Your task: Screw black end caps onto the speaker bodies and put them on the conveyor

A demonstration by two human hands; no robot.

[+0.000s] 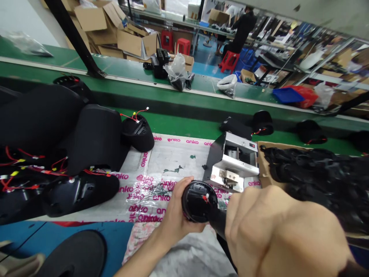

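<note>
My left hand (174,217) is wrapped round a black cylindrical housing (193,198), whose round end faces up. A small red and white connector shows inside it. Close to the camera, my right hand (285,234) is closed in a fist round a black, rod-like tool (218,223). The tool's front end reaches the housing's right rim; its tip and exact kind are hidden. Just beyond both hands stands a silver and black metal machine (235,159) with a red switch.
Several black fabric-covered housings (96,134) with red wires crowd the left. A cardboard box (266,169) of black parts stands at right. Printed plastic wrap (175,154) covers the bench. Beyond run a green ledge (198,82) and a seated person (244,32).
</note>
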